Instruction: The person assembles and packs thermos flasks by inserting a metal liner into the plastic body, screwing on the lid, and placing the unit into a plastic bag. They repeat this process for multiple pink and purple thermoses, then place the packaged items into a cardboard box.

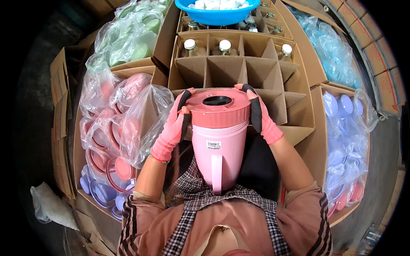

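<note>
A pale pink plastic jug stands upright at my lap, its handle facing me and a small white label above the handle. A darker pink round lid with a black centre sits on its mouth, and ridged rings of the jug show just below the lid's rim. My left hand, in a pink and black fingerless glove, grips the lid's left side. Against the right side presses my right hand, gloved alike, with fingers curled over the edge.
Beyond the jug is a divided cardboard box with white-capped glass bottles in some compartments. A blue basin of white caps rests farther back. Bagged pink lids fill the left box; bagged purple lids lie right, green and blue ones farther off.
</note>
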The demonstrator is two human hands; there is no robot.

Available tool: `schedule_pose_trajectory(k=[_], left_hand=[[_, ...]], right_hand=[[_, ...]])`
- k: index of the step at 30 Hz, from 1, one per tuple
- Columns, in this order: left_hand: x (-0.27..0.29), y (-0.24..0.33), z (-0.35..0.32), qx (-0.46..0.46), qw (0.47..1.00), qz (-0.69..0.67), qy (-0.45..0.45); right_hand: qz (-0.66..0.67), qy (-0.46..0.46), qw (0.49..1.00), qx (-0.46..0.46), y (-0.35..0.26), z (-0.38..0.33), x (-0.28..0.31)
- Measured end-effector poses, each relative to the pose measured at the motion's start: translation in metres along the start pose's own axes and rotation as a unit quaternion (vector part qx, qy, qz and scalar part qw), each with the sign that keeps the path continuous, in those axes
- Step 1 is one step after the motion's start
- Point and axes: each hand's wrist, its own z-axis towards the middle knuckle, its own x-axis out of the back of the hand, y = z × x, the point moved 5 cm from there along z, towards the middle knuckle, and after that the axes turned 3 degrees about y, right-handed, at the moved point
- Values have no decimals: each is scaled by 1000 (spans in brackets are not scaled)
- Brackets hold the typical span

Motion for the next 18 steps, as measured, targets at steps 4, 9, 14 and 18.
schedule_pose_trajectory(k=[4,9,14,18], left_hand=[[2,8,-6,-53,995,81,1],[10,22,-3,-196,962,182,-57],[2,33,3,-141,958,207,-142],[3,24,-1,-204,945,224,-121]], right_hand=[[-52,-16,998,43,3,-3,5],[-311,-69,918,236,-36,-23,-18],[-572,-161,732,334,-62,-49,-38],[-589,-177,706,351,-58,-44,-36]])
